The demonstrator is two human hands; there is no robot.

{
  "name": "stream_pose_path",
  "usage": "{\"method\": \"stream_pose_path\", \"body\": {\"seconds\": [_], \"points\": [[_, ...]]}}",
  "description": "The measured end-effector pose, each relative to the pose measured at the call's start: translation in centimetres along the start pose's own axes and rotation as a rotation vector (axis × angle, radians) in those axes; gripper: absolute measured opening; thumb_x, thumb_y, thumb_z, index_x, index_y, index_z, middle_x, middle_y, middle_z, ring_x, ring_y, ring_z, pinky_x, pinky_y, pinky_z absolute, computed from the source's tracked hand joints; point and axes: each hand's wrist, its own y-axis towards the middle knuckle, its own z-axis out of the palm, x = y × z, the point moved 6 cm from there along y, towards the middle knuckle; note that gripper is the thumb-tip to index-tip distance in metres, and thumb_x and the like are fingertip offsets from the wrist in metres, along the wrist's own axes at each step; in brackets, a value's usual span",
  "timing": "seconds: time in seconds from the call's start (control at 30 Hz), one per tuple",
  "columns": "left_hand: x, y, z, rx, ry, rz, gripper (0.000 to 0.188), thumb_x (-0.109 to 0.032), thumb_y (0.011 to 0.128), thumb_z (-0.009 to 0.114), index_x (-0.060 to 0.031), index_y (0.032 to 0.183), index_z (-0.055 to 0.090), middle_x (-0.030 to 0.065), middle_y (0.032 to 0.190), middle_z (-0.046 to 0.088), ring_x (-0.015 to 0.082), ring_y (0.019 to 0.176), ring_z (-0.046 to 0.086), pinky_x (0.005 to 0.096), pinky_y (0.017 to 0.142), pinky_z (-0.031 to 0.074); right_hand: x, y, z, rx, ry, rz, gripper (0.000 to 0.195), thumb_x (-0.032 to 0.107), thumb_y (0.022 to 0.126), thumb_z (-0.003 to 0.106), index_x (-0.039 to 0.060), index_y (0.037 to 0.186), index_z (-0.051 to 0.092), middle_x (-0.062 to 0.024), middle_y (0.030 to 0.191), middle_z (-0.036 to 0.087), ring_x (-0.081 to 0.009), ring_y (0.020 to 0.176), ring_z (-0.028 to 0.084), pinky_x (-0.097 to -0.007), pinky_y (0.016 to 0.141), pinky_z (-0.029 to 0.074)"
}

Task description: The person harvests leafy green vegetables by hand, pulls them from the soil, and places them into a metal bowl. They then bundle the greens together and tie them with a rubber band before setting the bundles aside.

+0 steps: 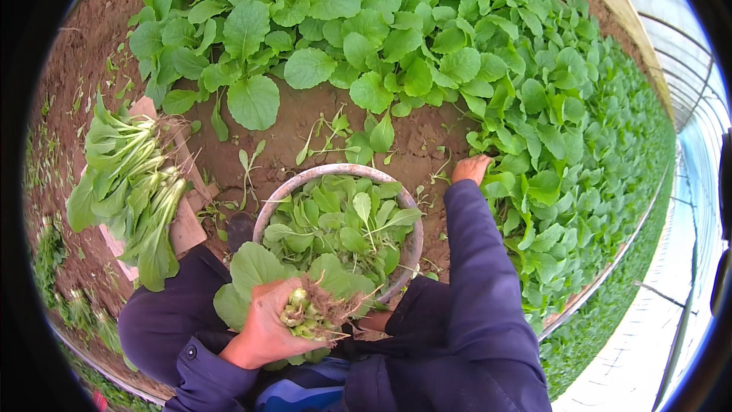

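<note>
My left hand (269, 320) is closed around a bunch of leafy green plants (306, 315), their soiled roots towards the right and broad leaves behind. Just beyond it, a round tub (414, 246) between my legs holds loose small leaves (343, 223). My right hand (472, 169) reaches forward to the edge of the growing leafy greens (532, 154); its fingertips are partly hidden at the foliage, so whether it grips a plant cannot be told. Pulled greens (137, 183) with pale stems and roots lie in a pile at the left, partly over wooden boards (187, 226).
Dense standing greens (366, 23) curve across the far side and right. Small uprooted seedlings (249, 169) lie scattered on bare soil (303, 114). More bunches (80, 312) lie at the lower left. A greenhouse's framed plastic wall (686, 194) rises at the right.
</note>
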Motion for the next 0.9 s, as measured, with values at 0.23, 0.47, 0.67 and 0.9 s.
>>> {"method": "stream_pose_path", "body": {"seconds": [0.23, 0.47, 0.67, 0.9], "points": [[-0.5, 0.2, 0.1, 0.003, 0.078, 0.011, 0.045, -0.017, 0.058, 0.088, -0.0029, 0.093, 0.063, 0.0086, 0.078, 0.064, 0.0208, 0.067, 0.063, 0.0310, 0.065, 0.050, 0.1, -0.1, 0.8, -0.096, -0.149, -0.022, 0.036, 0.023, 0.096, 0.045, 0.0111, 0.123, 0.065, -0.0102, 0.128, 0.060, -0.0359, 0.123, 0.048, -0.0597, 0.104, 0.026], [-0.5, 0.2, 0.4, -0.007, 0.092, 0.020, 0.045, -0.017, 0.058, 0.087, -0.0037, 0.093, 0.063, 0.0098, 0.077, 0.063, 0.0234, 0.067, 0.063, 0.0325, 0.064, 0.049, -0.6, -0.9, 0.1, -0.068, -0.061, -0.018, 0.034, 0.022, 0.095, 0.048, 0.0122, 0.121, 0.066, -0.0108, 0.124, 0.063, -0.0364, 0.118, 0.053, -0.0592, 0.103, 0.029], [-0.5, 0.5, 0.5, 0.000, 0.099, 0.000, 0.045, -0.017, 0.057, 0.088, -0.0040, 0.092, 0.062, 0.0094, 0.076, 0.063, 0.0233, 0.067, 0.062, 0.0329, 0.063, 0.049, -1.7, -1.8, -0.7, 0.008, 0.142, 0.006, 0.030, 0.024, 0.092, 0.052, 0.0128, 0.113, 0.070, -0.0103, 0.120, 0.065, -0.0336, 0.114, 0.057, -0.0559, 0.102, 0.031], [-0.2, 0.7, 0.9, -0.006, 0.112, -0.008, 0.047, -0.017, 0.057, 0.088, -0.0039, 0.094, 0.063, 0.0095, 0.077, 0.064, 0.0224, 0.067, 0.063, 0.0321, 0.064, 0.050, -2.4, -2.1, -1.2, -0.096, 0.192, -0.023, 0.029, 0.022, 0.093, 0.050, 0.0145, 0.110, 0.071, -0.0081, 0.112, 0.067, -0.0304, 0.110, 0.058, -0.0531, 0.101, 0.032]]}}
